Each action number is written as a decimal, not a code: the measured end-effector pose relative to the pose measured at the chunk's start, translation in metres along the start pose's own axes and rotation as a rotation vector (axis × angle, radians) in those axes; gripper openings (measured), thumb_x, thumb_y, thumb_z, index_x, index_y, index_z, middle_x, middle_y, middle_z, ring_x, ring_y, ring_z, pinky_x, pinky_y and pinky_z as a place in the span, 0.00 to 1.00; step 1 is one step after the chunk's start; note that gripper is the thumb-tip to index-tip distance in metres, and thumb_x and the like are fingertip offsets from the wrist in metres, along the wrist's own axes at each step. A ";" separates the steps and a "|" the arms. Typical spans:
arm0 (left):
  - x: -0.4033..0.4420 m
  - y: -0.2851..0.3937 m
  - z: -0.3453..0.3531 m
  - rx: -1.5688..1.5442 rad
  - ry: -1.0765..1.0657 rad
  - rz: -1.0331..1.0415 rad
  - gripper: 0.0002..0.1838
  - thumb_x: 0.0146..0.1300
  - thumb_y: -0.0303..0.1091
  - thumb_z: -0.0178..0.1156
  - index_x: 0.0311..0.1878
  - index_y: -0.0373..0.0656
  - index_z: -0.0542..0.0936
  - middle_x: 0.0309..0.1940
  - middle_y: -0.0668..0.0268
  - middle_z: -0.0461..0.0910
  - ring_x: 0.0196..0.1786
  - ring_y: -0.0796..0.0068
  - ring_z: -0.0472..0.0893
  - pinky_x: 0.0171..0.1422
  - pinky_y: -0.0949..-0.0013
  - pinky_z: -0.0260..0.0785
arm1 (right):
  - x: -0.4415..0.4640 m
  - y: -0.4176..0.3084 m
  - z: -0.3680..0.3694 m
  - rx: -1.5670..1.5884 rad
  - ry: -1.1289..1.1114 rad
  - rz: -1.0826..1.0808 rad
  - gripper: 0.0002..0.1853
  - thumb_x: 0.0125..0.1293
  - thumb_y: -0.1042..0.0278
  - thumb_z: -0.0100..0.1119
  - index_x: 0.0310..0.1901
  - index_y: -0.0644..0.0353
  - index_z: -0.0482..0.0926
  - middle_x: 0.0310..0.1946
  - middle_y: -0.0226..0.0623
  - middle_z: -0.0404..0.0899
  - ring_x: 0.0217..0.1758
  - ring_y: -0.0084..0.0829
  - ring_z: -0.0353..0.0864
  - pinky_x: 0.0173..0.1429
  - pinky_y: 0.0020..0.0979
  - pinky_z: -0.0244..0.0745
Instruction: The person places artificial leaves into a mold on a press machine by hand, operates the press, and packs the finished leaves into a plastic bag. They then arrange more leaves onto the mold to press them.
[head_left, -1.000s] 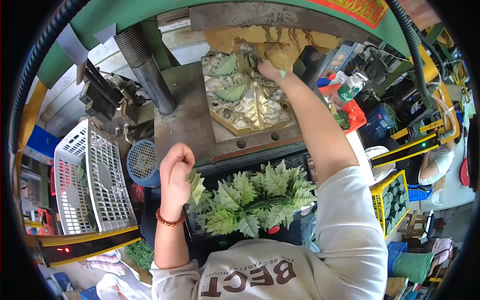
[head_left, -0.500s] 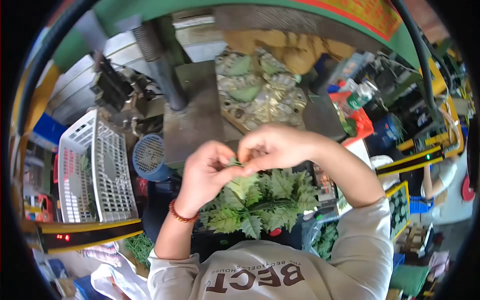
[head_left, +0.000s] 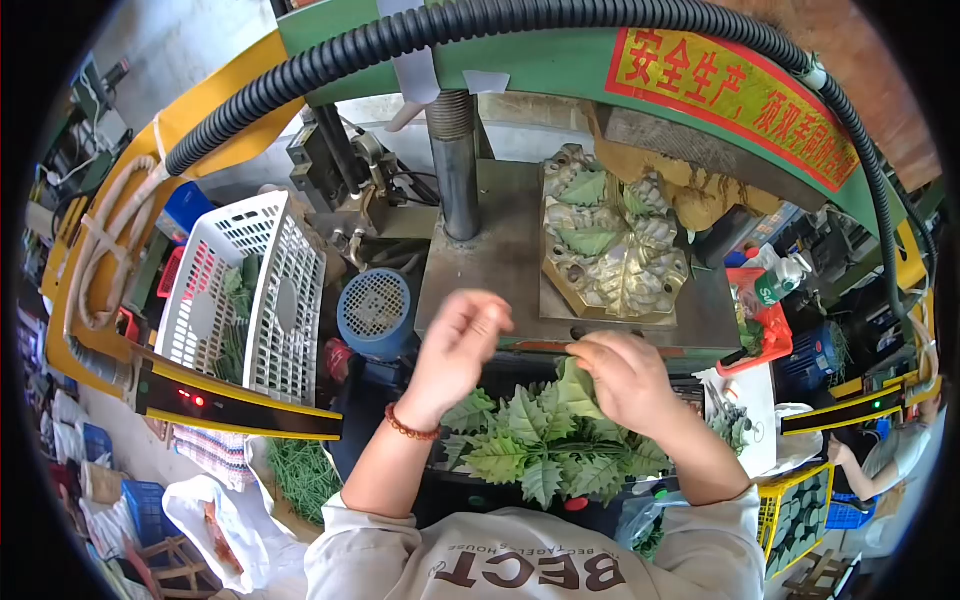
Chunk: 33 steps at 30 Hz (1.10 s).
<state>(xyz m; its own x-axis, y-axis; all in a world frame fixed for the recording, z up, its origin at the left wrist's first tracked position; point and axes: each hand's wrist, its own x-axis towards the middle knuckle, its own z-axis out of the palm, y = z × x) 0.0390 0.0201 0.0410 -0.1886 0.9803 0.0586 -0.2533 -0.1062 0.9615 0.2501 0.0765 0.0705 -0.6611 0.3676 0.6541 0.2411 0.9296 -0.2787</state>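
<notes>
My left hand (head_left: 462, 350) is raised in front of the press bed, fingers curled in against the thumb and slightly blurred. Whether anything small is between them is hidden. My right hand (head_left: 625, 375) is closed, apart from the left, with a pale green artificial leaf (head_left: 577, 390) hanging below its fingers. Under both hands lies a pile of toothed artificial leaves (head_left: 540, 440) in front of my body. Beyond them, a brass leaf mould (head_left: 630, 265) with green leaf pieces (head_left: 588, 240) on it rests on the metal press bed (head_left: 480, 275).
A white plastic basket (head_left: 275, 310) holding greenery stands left, beside a blue motor (head_left: 375, 305). Yellow-edged sensor bars (head_left: 240, 405) flank me. On the right are a red tray (head_left: 765, 330) with a bottle, a yellow crate (head_left: 800, 515) and another person's arm (head_left: 880, 480).
My hands, together over a leaf before, have come apart, the left to the left and the right to the right. The camera view has shifted, showing more of the press frame.
</notes>
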 end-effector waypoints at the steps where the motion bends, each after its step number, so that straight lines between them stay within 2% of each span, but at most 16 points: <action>1: -0.004 0.008 0.005 0.033 -0.144 -0.102 0.03 0.67 0.26 0.55 0.40 0.40 0.78 0.26 0.73 0.75 0.22 0.88 0.65 0.27 0.85 0.58 | 0.000 0.000 0.004 -0.066 -0.005 -0.041 0.09 0.57 0.74 0.59 0.40 0.64 0.78 0.39 0.39 0.79 0.30 0.33 0.75 0.34 0.28 0.70; 2: -0.007 0.006 0.008 0.033 -0.148 -0.098 0.03 0.67 0.26 0.55 0.40 0.40 0.78 0.26 0.73 0.75 0.22 0.88 0.65 0.27 0.85 0.58 | 0.001 0.000 0.007 -0.135 -0.008 -0.080 0.09 0.58 0.73 0.58 0.41 0.64 0.77 0.40 0.39 0.79 0.30 0.33 0.75 0.35 0.28 0.71; 4: -0.012 -0.001 0.014 0.069 -0.440 -0.179 0.04 0.66 0.26 0.57 0.37 0.40 0.81 0.24 0.74 0.76 0.22 0.89 0.65 0.26 0.85 0.57 | -0.002 -0.003 0.011 -0.276 -0.014 -0.146 0.11 0.59 0.72 0.57 0.43 0.65 0.77 0.44 0.40 0.79 0.30 0.33 0.76 0.35 0.29 0.71; 7: -0.009 0.005 0.010 -0.113 -0.387 -0.250 0.04 0.64 0.26 0.60 0.33 0.39 0.81 0.22 0.75 0.75 0.22 0.90 0.65 0.25 0.86 0.55 | -0.010 -0.017 -0.001 -0.415 0.039 -0.201 0.10 0.60 0.70 0.56 0.41 0.65 0.79 0.44 0.42 0.80 0.30 0.33 0.76 0.37 0.29 0.72; 9: -0.001 -0.009 -0.009 -0.314 -0.049 -0.286 0.02 0.63 0.26 0.61 0.34 0.39 0.81 0.22 0.75 0.75 0.23 0.89 0.64 0.26 0.86 0.55 | -0.017 -0.027 -0.021 -0.357 0.182 -0.233 0.07 0.60 0.71 0.56 0.37 0.64 0.80 0.40 0.42 0.81 0.32 0.32 0.76 0.39 0.29 0.71; 10: 0.002 -0.014 -0.008 -0.316 -0.055 -0.287 0.02 0.63 0.26 0.61 0.34 0.39 0.81 0.22 0.75 0.75 0.23 0.89 0.64 0.26 0.86 0.55 | -0.018 -0.021 -0.025 -0.363 0.181 -0.231 0.07 0.60 0.71 0.56 0.37 0.64 0.80 0.40 0.42 0.81 0.32 0.32 0.76 0.39 0.29 0.71; 14: 0.005 -0.024 -0.008 -0.087 0.110 -0.077 0.02 0.63 0.25 0.62 0.34 0.39 0.80 0.22 0.74 0.74 0.23 0.89 0.63 0.26 0.86 0.54 | 0.000 0.039 -0.037 -0.154 0.377 0.203 0.04 0.60 0.74 0.57 0.30 0.64 0.78 0.34 0.37 0.79 0.29 0.31 0.70 0.38 0.30 0.69; 16: -0.001 -0.025 -0.004 -0.013 0.060 -0.023 0.02 0.62 0.25 0.62 0.33 0.39 0.80 0.23 0.74 0.75 0.24 0.88 0.63 0.27 0.86 0.54 | 0.010 0.070 -0.040 0.191 0.357 0.523 0.05 0.60 0.73 0.59 0.31 0.65 0.79 0.33 0.36 0.77 0.31 0.30 0.70 0.38 0.29 0.68; 17: -0.002 -0.025 -0.001 0.056 0.019 0.036 0.02 0.62 0.26 0.62 0.33 0.39 0.79 0.23 0.74 0.75 0.24 0.88 0.64 0.27 0.86 0.54 | 0.011 0.072 -0.040 0.188 0.363 0.514 0.05 0.60 0.73 0.59 0.31 0.65 0.79 0.33 0.36 0.77 0.31 0.30 0.70 0.38 0.29 0.68; 19: -0.004 -0.028 0.005 0.192 -0.054 0.138 0.03 0.62 0.26 0.63 0.33 0.39 0.79 0.24 0.73 0.75 0.25 0.88 0.64 0.28 0.86 0.55 | 0.009 0.074 -0.039 0.686 0.414 0.690 0.07 0.60 0.69 0.61 0.33 0.65 0.78 0.32 0.36 0.76 0.30 0.30 0.69 0.37 0.29 0.67; 20: -0.003 -0.028 0.008 0.194 -0.054 0.138 0.03 0.62 0.26 0.63 0.33 0.39 0.79 0.24 0.73 0.75 0.25 0.88 0.64 0.28 0.86 0.55 | 0.011 0.080 -0.037 0.688 0.415 0.690 0.07 0.60 0.69 0.61 0.33 0.65 0.78 0.32 0.36 0.76 0.30 0.30 0.69 0.37 0.29 0.67; 24: -0.002 -0.024 0.030 0.143 -0.060 0.135 0.05 0.62 0.27 0.64 0.31 0.40 0.78 0.23 0.75 0.74 0.24 0.88 0.64 0.27 0.85 0.55 | 0.018 0.119 -0.038 0.012 0.318 0.820 0.08 0.57 0.70 0.62 0.36 0.64 0.76 0.31 0.39 0.74 0.33 0.35 0.70 0.40 0.33 0.67; 25: 0.000 -0.024 0.033 0.141 -0.065 0.146 0.05 0.62 0.27 0.64 0.31 0.40 0.78 0.23 0.75 0.74 0.24 0.88 0.64 0.27 0.85 0.55 | 0.017 0.126 -0.037 0.005 0.326 0.812 0.08 0.57 0.70 0.62 0.36 0.64 0.76 0.31 0.39 0.74 0.33 0.35 0.70 0.40 0.33 0.67; 29: 0.000 -0.033 0.030 0.110 -0.025 0.162 0.05 0.62 0.27 0.64 0.31 0.40 0.78 0.21 0.76 0.73 0.21 0.88 0.62 0.25 0.85 0.54 | 0.013 0.153 -0.010 -0.941 0.234 0.510 0.10 0.52 0.72 0.62 0.36 0.63 0.75 0.31 0.42 0.74 0.36 0.41 0.69 0.42 0.37 0.68; 30: -0.003 -0.033 0.028 0.115 -0.007 0.162 0.05 0.62 0.27 0.64 0.31 0.40 0.78 0.21 0.76 0.73 0.21 0.88 0.62 0.25 0.85 0.54 | 0.024 0.130 -0.018 -0.683 0.328 0.433 0.09 0.47 0.74 0.62 0.32 0.63 0.76 0.33 0.45 0.75 0.39 0.45 0.68 0.45 0.41 0.67; 33: -0.008 -0.036 0.033 0.141 0.034 0.190 0.06 0.62 0.27 0.64 0.29 0.40 0.77 0.21 0.76 0.73 0.20 0.88 0.61 0.23 0.84 0.52 | 0.015 0.052 -0.021 0.196 0.178 0.324 0.08 0.54 0.70 0.66 0.30 0.62 0.77 0.27 0.36 0.75 0.27 0.32 0.71 0.32 0.30 0.67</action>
<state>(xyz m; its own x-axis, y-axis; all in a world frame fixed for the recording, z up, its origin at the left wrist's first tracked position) 0.0809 0.0211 0.0147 -0.2525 0.9386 0.2350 -0.0761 -0.2614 0.9622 0.2680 0.1310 0.0808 -0.4357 0.6554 0.6170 0.2655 0.7485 -0.6076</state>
